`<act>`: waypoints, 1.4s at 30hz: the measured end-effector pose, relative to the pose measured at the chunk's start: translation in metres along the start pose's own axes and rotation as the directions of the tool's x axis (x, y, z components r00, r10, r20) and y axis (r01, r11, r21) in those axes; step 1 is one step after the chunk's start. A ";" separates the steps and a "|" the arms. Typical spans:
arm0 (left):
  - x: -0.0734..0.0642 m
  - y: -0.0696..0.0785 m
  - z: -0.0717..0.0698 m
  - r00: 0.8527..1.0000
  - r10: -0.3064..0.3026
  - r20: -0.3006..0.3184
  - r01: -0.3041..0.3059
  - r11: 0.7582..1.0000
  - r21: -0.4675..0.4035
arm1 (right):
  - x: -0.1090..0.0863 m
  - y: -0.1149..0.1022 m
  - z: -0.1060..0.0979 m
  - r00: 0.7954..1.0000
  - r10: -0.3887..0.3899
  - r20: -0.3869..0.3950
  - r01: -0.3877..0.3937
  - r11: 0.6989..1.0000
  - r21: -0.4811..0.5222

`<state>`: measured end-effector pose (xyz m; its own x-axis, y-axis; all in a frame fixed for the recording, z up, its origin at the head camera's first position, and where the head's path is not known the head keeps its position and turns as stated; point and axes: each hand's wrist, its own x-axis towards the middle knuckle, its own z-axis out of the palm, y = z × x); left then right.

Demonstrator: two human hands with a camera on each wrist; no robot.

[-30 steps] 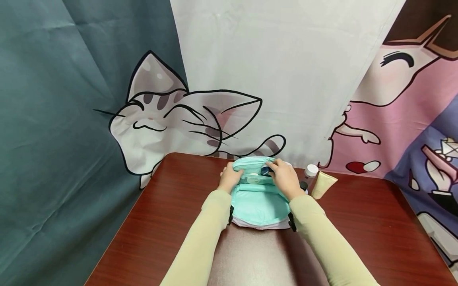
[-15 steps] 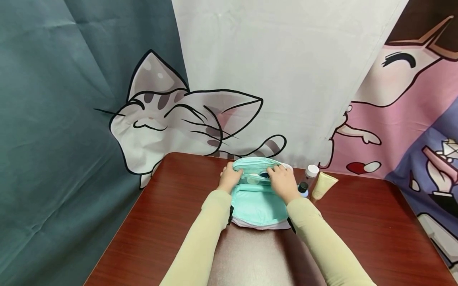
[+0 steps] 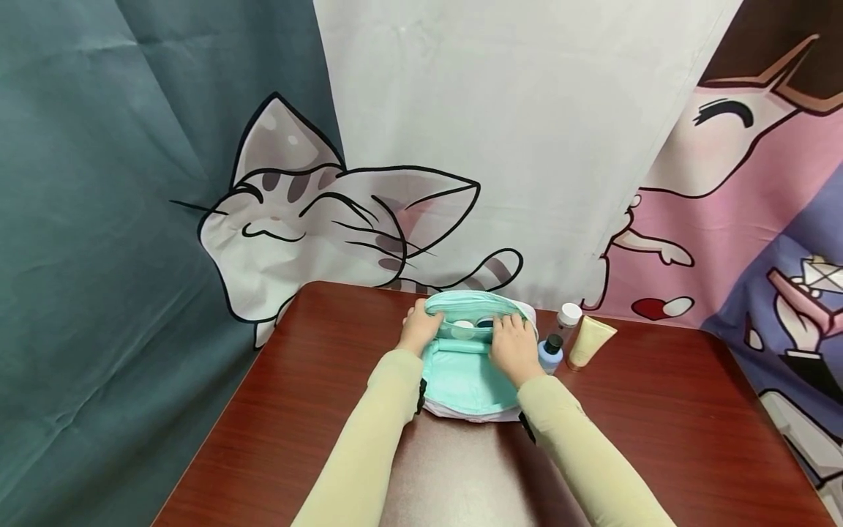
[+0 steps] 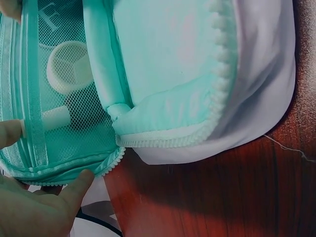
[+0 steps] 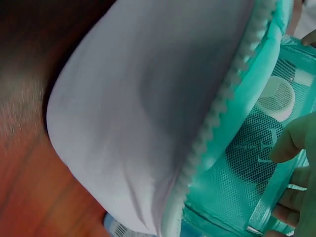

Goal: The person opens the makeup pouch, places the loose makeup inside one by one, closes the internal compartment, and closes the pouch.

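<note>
A toiletry bag (image 3: 470,384) with a mint lining and pale lilac outside lies unzipped on the table. My left hand (image 3: 419,331) grips the left edge of its raised flap, thumb on the mesh side. At the right part of the mesh pocket (image 5: 212,197), my right hand (image 3: 515,348) pinches the pocket's upper edge, its thumb over the mesh. Behind the mesh sit a round white item (image 4: 71,66), a dark round item (image 5: 249,153) with pale lettering, and a small white-ended piece (image 4: 57,118). The right fingertips are partly hidden in the head view.
Right of the bag stand a blue bottle (image 3: 550,356) with a black cap, a clear bottle (image 3: 568,316) with a white cap, and a cream-coloured tube (image 3: 590,341). A printed cloth (image 3: 527,146) hangs behind the brown table (image 3: 316,351).
The dark blue item that my right hand held has gone down into the mesh pocket. That hand has let go of it and shifted slightly left and down, uncovering the blue bottle.
</note>
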<state>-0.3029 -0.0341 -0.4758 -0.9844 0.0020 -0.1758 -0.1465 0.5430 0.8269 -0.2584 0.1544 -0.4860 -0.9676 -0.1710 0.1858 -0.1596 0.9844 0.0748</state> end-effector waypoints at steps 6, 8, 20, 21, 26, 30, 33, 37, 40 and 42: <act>0.001 -0.002 -0.003 0.999 0.015 0.031 -0.015 1.000 -0.016 | -0.007 0.005 0.003 0.997 0.044 -0.062 -0.037 0.993 0.108; 0.003 -0.004 -0.004 0.999 0.030 0.040 -0.028 0.998 -0.060 | -0.009 0.013 0.001 0.985 0.057 -0.164 -0.023 0.979 0.202; 0.011 -0.011 -0.014 0.998 0.034 0.061 -0.024 0.987 -0.157 | -0.036 0.069 -0.026 0.968 0.244 -0.053 -0.210 0.911 0.355; 0.011 -0.012 -0.013 0.997 0.031 0.065 -0.020 0.988 -0.155 | -0.038 0.070 -0.026 0.970 0.242 -0.013 -0.222 0.907 0.357; 0.010 -0.016 -0.012 0.997 0.032 0.067 -0.023 0.990 -0.137 | -0.047 0.076 -0.023 0.972 0.229 0.057 -0.234 0.898 0.371; 0.010 -0.018 -0.012 0.996 0.041 0.080 -0.032 0.993 -0.110 | -0.049 0.075 -0.038 0.965 0.261 0.023 -0.253 0.908 0.333; 0.010 -0.018 -0.015 0.996 0.045 0.079 -0.036 0.994 -0.103 | -0.044 0.067 -0.060 0.957 0.290 -0.007 -0.270 0.899 0.345; 0.010 -0.019 -0.018 0.996 0.036 0.084 -0.028 0.995 -0.099 | -0.036 0.049 -0.080 0.974 0.228 0.016 -0.214 0.883 0.418; 0.010 -0.019 -0.018 0.994 0.038 0.099 -0.028 0.995 -0.091 | -0.033 0.035 -0.077 0.985 0.153 0.078 -0.171 0.857 0.486; 0.011 -0.018 -0.017 0.994 0.043 0.101 -0.034 0.995 -0.091 | -0.031 0.025 -0.069 0.985 0.118 0.129 -0.169 0.833 0.526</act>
<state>-0.3124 -0.0584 -0.4836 -0.9749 0.1103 -0.1933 -0.1215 0.4640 0.8775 -0.2189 0.1811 -0.4224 -0.9968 -0.0463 0.0658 -0.0725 0.8718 -0.4845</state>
